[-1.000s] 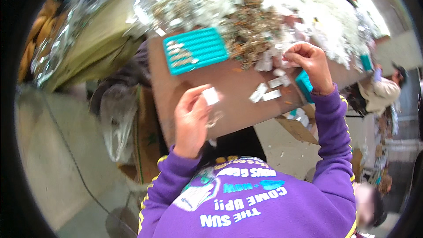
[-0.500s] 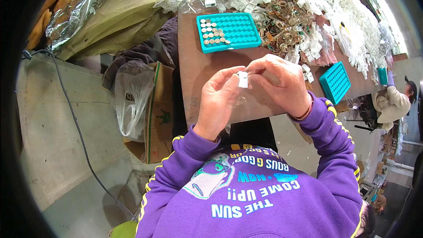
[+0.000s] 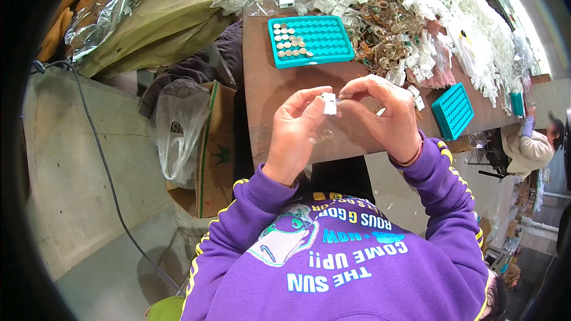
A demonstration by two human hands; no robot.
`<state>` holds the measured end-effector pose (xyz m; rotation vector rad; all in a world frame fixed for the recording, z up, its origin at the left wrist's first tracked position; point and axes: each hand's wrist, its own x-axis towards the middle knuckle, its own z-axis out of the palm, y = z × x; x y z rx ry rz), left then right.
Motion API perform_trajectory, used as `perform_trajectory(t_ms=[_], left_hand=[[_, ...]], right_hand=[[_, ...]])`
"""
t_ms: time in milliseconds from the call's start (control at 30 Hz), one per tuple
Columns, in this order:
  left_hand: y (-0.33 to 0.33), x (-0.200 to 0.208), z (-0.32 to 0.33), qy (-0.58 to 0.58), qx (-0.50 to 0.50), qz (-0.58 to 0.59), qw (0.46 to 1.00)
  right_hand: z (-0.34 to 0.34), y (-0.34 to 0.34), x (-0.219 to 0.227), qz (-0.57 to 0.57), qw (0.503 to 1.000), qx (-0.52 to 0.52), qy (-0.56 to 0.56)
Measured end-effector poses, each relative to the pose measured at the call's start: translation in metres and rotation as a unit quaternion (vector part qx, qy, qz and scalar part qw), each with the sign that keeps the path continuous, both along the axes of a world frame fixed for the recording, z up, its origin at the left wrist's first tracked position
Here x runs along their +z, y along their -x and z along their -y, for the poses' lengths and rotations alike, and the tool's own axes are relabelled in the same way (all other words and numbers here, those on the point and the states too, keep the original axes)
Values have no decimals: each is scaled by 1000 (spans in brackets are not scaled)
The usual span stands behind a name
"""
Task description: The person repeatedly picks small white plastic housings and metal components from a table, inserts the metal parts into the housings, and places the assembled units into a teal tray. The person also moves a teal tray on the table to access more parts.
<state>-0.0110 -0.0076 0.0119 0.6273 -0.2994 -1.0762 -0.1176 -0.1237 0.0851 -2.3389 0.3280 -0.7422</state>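
Observation:
My left hand (image 3: 291, 134) pinches a small white plastic casing (image 3: 329, 104) between thumb and fingertips, above the near part of the brown table (image 3: 270, 98). Close against the casing's right side, my right hand (image 3: 385, 117) has its thumb and forefinger pressed together. Whatever lies between those right fingertips is too small to make out. Beyond both hands sits a teal tray (image 3: 330, 38) with rows of pockets. Several round silvery discs (image 3: 288, 46), like coin cells, fill its left side.
A heap of small white casings (image 3: 461, 21) runs along the table's far side, beside a tangle of brownish and clear parts (image 3: 380, 27). Another teal tray (image 3: 453, 112) stands to the right. Left of the table is a cardboard box (image 3: 217, 154) with a plastic bag (image 3: 181, 137). A co-worker (image 3: 529, 142) is at far right.
My right fingertips have drawn slightly to the right, opening a small gap from the left fingers. The white casing is a little higher and still in my left hand.

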Motion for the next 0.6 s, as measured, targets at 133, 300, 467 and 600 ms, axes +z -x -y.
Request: perform_trajectory(t_ms=[133, 300, 467, 600], left_hand=[[-1, -2, -1, 17, -12, -5, 1000], [-2, -5, -1, -8, -7, 1, 1000], [1, -2, 0, -6, -3, 6, 1000], [-1, 0, -1, -2, -8, 9, 1000]], right_hand=[[-1, 0, -7, -7, 999, 6, 32], [-1, -2, -7, -12, 998, 28, 62], [-2, -1, -6, -44, 996, 47, 65], [-1, -1, -9, -23, 998, 38, 37]])
